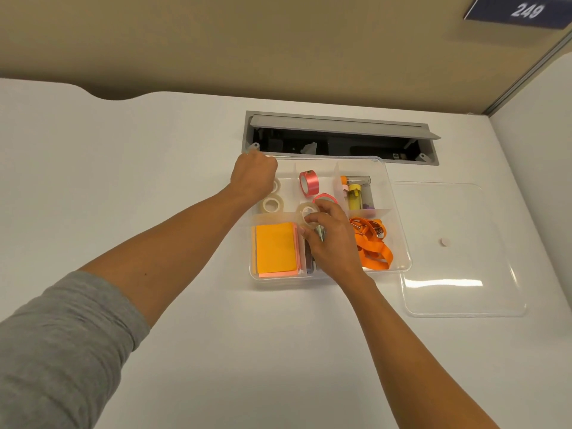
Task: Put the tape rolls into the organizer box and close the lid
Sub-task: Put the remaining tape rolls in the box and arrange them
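Observation:
A clear plastic organizer box with dividers sits on the white desk. My right hand holds a clear tape roll just above the box's middle. My left hand is closed at the box's far left corner, gripping its rim. Under that hand one clear tape roll peeks out, and another clear roll lies beside it in the back left compartment. A pink tape roll stands on edge in the middle back compartment, with a second pink roll partly hidden by my right hand. The clear lid lies flat to the right of the box.
The box also holds orange sticky notes, an orange lanyard and yellow tubes. Behind the box an open cable tray is cut into the desk. A beige partition wall runs along the back.

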`<state>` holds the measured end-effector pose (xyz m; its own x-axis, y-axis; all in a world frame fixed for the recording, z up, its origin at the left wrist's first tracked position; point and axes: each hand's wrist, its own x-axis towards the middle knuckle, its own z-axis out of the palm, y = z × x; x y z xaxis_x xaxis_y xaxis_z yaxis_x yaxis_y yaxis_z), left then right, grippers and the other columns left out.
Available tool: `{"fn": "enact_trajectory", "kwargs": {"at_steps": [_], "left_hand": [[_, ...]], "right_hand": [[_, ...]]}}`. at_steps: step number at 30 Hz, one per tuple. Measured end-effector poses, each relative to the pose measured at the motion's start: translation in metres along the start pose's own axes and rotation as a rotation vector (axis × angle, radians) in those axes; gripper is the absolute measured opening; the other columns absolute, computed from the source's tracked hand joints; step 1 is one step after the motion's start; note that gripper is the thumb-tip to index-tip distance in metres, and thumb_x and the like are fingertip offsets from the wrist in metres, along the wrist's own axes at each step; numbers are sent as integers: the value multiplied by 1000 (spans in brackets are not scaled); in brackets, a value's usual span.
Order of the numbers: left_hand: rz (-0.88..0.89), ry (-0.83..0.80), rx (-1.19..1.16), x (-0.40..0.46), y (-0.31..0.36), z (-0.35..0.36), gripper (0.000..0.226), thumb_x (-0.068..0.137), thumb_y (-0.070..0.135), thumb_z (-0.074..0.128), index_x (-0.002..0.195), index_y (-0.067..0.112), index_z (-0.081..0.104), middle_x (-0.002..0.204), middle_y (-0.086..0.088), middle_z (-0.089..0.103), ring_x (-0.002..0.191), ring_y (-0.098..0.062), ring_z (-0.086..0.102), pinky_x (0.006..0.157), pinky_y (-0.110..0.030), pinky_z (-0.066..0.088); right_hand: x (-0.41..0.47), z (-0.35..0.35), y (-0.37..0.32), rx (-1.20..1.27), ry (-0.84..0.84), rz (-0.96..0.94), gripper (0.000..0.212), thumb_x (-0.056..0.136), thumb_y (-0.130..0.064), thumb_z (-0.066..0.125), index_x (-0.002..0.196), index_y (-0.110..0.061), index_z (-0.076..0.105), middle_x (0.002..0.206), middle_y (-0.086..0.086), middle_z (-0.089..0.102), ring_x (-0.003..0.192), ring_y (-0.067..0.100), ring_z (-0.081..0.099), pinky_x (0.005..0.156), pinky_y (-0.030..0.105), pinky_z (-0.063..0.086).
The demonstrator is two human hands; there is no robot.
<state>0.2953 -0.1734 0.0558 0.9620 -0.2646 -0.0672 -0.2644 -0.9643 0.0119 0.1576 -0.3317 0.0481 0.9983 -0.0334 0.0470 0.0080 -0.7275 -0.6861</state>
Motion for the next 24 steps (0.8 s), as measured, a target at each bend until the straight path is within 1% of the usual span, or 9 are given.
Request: {"fn": "enact_trajectory", "kwargs": {"at_steps": [3, 4, 6, 7, 8, 12, 16, 18, 24], "left_hand": [[-25, 104, -90, -3, -5, 1, 24, 87, 18, 68, 109, 8, 70, 106, -15, 69, 96, -29, 64, 83, -34, 51], [-63, 159, -163, -5, -8, 1, 27, 87, 17, 68, 113, 9, 69, 113, -15, 67, 101, -30, 62, 85, -35, 51], [-163, 247, -356, -11, -15, 1, 31, 88, 18, 66, 119, 11, 66, 123, -14, 62, 109, -29, 58, 88, -35, 49], [-223, 263, -458, -15, -19, 2, 33, 89, 19, 65, 122, 13, 63, 126, -12, 59, 111, -28, 57, 89, -35, 49], [-282, 260, -554, -19, -21, 4, 35, 90, 20, 64, 124, 15, 60, 127, -11, 57, 111, -27, 56, 88, -34, 49], [-404, 185, -821, -31, -28, 11, 34, 91, 19, 62, 125, 15, 57, 120, -11, 61, 104, -25, 60, 83, -28, 47], [-415, 140, -942, -33, -34, 14, 34, 91, 20, 64, 124, 16, 58, 110, -12, 67, 95, -27, 65, 86, -40, 56], [-423, 125, -985, -31, -35, 14, 35, 89, 19, 67, 123, 17, 58, 105, -10, 67, 87, -26, 67, 78, -41, 59], [-417, 100, -1036, -29, -40, 21, 34, 88, 20, 68, 120, 20, 57, 89, 0, 61, 67, -17, 66, 50, -21, 55]], "right_hand": [[12, -1, -2, -32, -11, -28, 22, 86, -19, 68, 106, -11, 68, 133, 6, 53, 120, 18, 46, 84, -6, 21], [18, -1, -3, -48, -21, -38, 21, 86, -18, 68, 106, -11, 68, 134, 6, 53, 121, 19, 46, 89, -2, 23], [32, 1, -7, -87, -47, -69, 19, 87, -16, 66, 105, -11, 69, 135, 8, 52, 122, 22, 45, 99, 19, 35], [41, 2, -10, -106, -58, -92, 19, 87, -14, 66, 105, -10, 69, 135, 8, 51, 122, 24, 45, 99, 26, 38], [50, 4, -13, -131, -63, -121, 19, 86, -12, 67, 105, -10, 69, 132, 9, 52, 120, 24, 47, 96, 27, 40], [85, 12, -24, -339, -68, -257, 26, 82, -16, 72, 107, -13, 69, 106, 7, 56, 98, 23, 50, 77, 24, 39], [112, 23, -31, -534, -172, -373, 29, 79, -20, 75, 107, -16, 70, 100, 8, 60, 95, 26, 50, 74, 28, 33], [120, 28, -33, -597, -220, -404, 29, 79, -21, 75, 108, -16, 70, 101, 9, 61, 95, 27, 51, 73, 29, 32], [132, 36, -30, -671, -325, -462, 27, 83, -21, 70, 110, -16, 68, 103, 11, 64, 93, 29, 54, 72, 31, 32]]}}
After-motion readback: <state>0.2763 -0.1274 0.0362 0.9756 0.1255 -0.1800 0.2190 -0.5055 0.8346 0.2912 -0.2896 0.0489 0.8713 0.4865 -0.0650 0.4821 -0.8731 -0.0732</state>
